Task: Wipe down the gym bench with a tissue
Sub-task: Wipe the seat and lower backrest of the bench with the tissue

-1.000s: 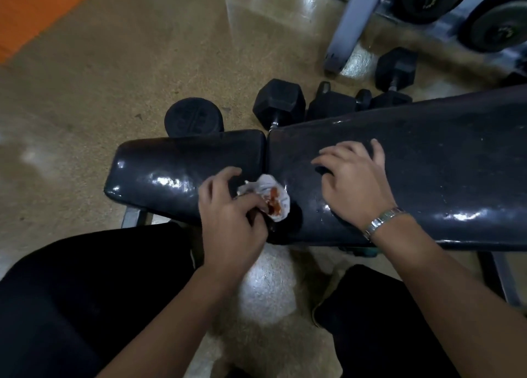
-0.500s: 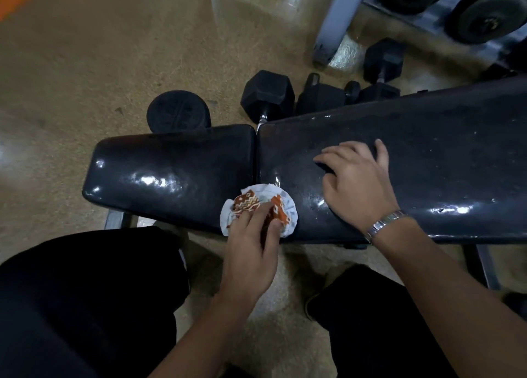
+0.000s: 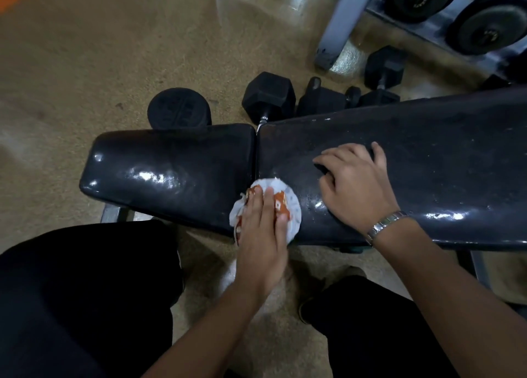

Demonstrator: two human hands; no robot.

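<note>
A black padded gym bench (image 3: 176, 172) runs across the view in two pads, with a gap between them. A white tissue with an orange pattern (image 3: 291, 209) lies spread on the bench's near edge, just right of the gap. My left hand (image 3: 263, 235) presses flat on the tissue, fingers together and extended. My right hand (image 3: 356, 186) rests palm down on the long right pad, fingers spread, holding nothing; a metal watch band sits on its wrist.
Black hex dumbbells (image 3: 269, 96) and a round weight (image 3: 179, 109) lie on the floor behind the bench. A grey dumbbell rack (image 3: 339, 20) stands at the back right. My knees in dark trousers are in front of the bench.
The tissue was bunched in my left hand's fingers; it is now spread flat under the palm and has shifted slightly right. My right hand has stayed put.
</note>
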